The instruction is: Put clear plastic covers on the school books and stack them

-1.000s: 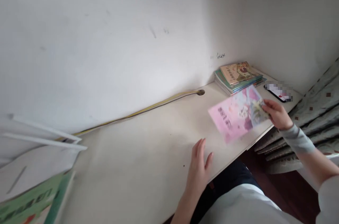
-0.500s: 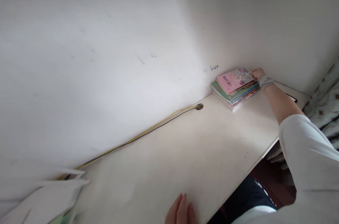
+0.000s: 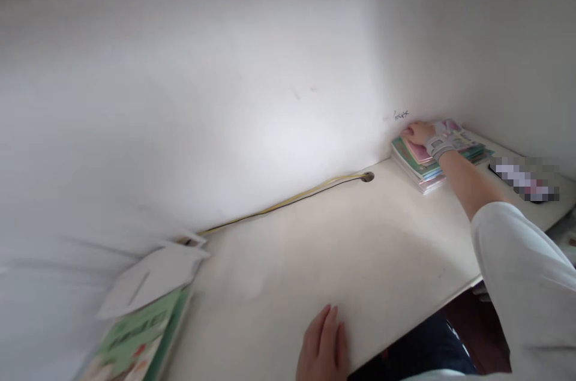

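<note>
Pink book [image 3: 452, 132] gone from mid-air over desk [image 3: 315, 249] to top of stack [image 3: 422, 176], upper right of frame beside wall. It lies settled there, no longer carried. Right hand [image 3: 416, 131] shifted along cover toward wall side, now palm down, fingers laid flat, not clasped round it. Cover thin, glossy, soft-backed. Stack is slim flat volumes with uneven edges. Left hand [image 3: 324, 348] at bottom centre, flat on smooth pale desk, fingers together, holding nothing. Yellow cable [image 3: 288, 201] hugs wall.

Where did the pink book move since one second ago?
Yes: the pink book went from above the desk edge onto the book stack by the wall.
</note>
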### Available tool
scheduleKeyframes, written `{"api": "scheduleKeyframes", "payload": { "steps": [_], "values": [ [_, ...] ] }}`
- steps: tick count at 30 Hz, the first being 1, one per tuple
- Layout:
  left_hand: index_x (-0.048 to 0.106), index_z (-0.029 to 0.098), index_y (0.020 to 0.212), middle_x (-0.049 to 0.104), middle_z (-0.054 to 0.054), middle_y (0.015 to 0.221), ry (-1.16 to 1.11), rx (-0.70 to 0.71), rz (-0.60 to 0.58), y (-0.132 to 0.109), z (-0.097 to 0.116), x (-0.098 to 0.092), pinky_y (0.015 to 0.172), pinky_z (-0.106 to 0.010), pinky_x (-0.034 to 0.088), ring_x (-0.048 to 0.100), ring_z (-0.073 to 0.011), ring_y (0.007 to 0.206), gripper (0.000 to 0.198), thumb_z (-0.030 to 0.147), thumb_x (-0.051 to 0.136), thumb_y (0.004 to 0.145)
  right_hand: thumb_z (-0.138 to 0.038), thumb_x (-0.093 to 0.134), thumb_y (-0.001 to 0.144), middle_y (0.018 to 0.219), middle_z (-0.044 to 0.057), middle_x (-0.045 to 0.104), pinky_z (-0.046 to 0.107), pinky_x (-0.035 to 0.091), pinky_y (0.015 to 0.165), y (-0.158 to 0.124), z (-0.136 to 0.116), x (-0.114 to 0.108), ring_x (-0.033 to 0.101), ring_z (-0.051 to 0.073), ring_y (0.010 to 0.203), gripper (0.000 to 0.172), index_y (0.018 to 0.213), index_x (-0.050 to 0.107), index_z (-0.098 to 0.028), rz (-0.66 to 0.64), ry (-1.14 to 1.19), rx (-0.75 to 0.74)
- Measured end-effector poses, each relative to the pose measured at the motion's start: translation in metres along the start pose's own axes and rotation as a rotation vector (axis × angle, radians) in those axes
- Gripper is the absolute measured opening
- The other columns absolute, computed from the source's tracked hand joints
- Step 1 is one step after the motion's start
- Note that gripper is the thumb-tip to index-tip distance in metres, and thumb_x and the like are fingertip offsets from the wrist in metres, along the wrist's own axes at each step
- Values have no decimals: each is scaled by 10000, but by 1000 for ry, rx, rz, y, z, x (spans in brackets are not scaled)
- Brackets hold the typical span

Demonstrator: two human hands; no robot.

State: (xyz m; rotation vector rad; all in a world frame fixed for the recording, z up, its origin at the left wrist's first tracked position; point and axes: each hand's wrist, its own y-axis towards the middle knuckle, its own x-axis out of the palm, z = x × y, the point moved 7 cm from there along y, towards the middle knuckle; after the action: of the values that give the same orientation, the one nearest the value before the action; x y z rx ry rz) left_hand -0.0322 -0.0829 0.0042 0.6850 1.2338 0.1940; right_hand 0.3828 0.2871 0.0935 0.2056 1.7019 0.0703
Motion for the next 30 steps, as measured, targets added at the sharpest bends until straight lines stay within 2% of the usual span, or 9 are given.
{"api": "scheduleKeyframes", "payload": {
  "steps": [6,10,13,16,19,21,23,27,30],
  "values": [
    [579,181,1131,647,-128,1075,-12,-28,-15,4,8,-3,806,-376,551,636,-225,979,283,216,497,862,-603,472,803,1257,206,514,543,308,932,-2,2,20,471,348,1142,574,1151,574,-158,50,20,60],
    [598,200,1106,646,-110,1088,-149,-110,-62,7,7,-4,833,-376,542,621,-216,1016,267,211,483,865,-540,485,829,1210,240,522,559,303,927,-8,1,18,472,366,1147,526,1119,589,-113,52,9,54],
    [599,206,1103,626,-105,1134,-272,-209,-74,17,-9,-9,892,-380,512,592,-200,1066,271,241,440,886,-490,483,852,1192,259,510,564,298,927,-15,-7,5,440,372,1177,452,1015,620,-91,78,-7,20],
    [613,218,1095,601,-119,1197,-255,-247,-65,41,-42,-17,1003,-453,409,519,-243,1174,292,308,430,886,-411,574,820,1270,256,463,609,232,976,-31,-37,-13,357,400,1237,332,989,615,-128,247,19,-162],
    [560,173,1192,471,-154,1369,-110,-343,-137,68,-94,-13,1098,-461,262,346,-278,1332,374,338,415,889,-334,526,853,1301,219,466,566,227,1028,-70,-82,-11,364,367,1251,297,1075,590,-146,312,72,-365],
    [482,82,1267,341,-217,1449,10,-470,-247,78,-132,-2,1113,-494,185,221,-330,1384,474,354,442,881,-308,475,872,1272,200,506,504,311,1021,-111,-119,5,420,329,1222,303,1092,591,-135,240,104,-538],
    [426,-7,1286,295,-297,1441,48,-595,-354,79,-160,12,1093,-524,192,205,-382,1377,574,379,482,864,-342,488,862,1216,167,560,483,377,990,-159,-150,21,493,302,1158,315,1083,610,-152,198,140,-672],
    [459,-7,1248,368,-294,1401,-1,-641,-361,73,-174,24,1080,-483,236,287,-350,1353,480,321,420,901,-364,464,872,1188,156,592,473,436,955,-242,-184,45,548,288,1109,327,1074,644,-179,162,212,-829],
    [512,38,1210,392,-250,1406,-55,-654,-315,70,-169,17,1089,-462,230,315,-308,1348,400,266,343,930,-352,433,884,1173,143,606,472,467,932,-268,-188,58,574,284,1076,324,1073,648,-201,126,250,-839]
  ]
}}
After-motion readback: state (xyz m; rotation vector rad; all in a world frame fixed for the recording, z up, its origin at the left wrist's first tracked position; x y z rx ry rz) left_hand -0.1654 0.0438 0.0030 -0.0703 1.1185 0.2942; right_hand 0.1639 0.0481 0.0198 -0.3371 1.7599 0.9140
